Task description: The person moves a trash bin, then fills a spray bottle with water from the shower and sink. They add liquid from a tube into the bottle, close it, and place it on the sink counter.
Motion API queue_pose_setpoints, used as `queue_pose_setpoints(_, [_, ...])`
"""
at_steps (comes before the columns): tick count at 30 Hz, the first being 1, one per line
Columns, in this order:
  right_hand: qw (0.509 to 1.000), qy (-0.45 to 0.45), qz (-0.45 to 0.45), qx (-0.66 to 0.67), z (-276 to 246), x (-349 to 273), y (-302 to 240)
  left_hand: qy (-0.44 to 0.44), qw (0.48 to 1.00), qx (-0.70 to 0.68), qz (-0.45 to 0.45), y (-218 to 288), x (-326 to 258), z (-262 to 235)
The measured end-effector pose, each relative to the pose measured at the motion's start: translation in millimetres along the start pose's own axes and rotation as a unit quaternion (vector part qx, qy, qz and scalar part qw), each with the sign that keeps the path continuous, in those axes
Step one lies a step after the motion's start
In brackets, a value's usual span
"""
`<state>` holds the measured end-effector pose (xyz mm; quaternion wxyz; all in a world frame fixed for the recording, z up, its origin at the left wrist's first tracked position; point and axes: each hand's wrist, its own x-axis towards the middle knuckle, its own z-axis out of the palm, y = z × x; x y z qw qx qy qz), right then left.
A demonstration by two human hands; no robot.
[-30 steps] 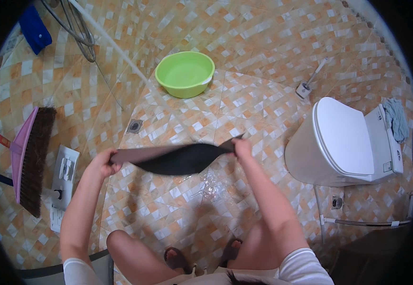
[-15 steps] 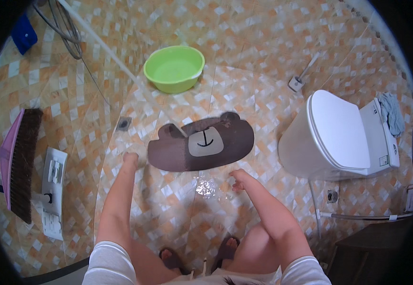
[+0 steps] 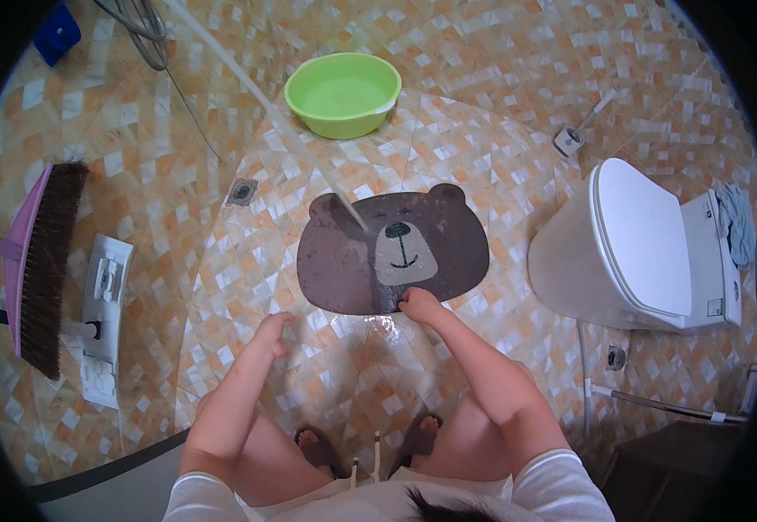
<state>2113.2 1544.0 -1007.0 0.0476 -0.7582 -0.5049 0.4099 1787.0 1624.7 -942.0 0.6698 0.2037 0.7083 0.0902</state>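
A brown bath mat shaped like a bear's face (image 3: 337, 277) lies flat on the tiled floor in front of me, its surface wet. My right hand (image 3: 422, 306) is at its near edge, fingers curled in a pinch on the rim. Just off the mat's near left edge hovers my left hand (image 3: 277, 334), fingers apart and holding nothing. A long pale streak, apparently a stream of water (image 3: 267, 106), slants down from the upper left onto the mat's middle. Wet, shining tiles show just below the mat.
A green basin (image 3: 343, 94) stands beyond the mat. On the right are a white toilet (image 3: 643, 244) and a toilet brush holder (image 3: 568, 139). Leftward are a broom (image 3: 43, 261), a flat white mop head (image 3: 104, 322) and a floor drain (image 3: 242, 191).
The mat has gone from bent and foreshortened to lying flat. My right hand has come to its near edge, while my left hand has moved nearer to me and rightward.
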Motion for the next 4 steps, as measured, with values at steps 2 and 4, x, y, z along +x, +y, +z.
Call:
queue_pose_setpoints(2, [1.000,0.008,-0.016,-0.006,-1,-3,-5,0.000,0.999,-0.029,0.031,3,-8,6])
queue_pose_setpoints(4, [1.000,0.010,-0.026,-0.012,-12,-6,-11,0.032,0.996,-0.075,0.034,11,-14,15])
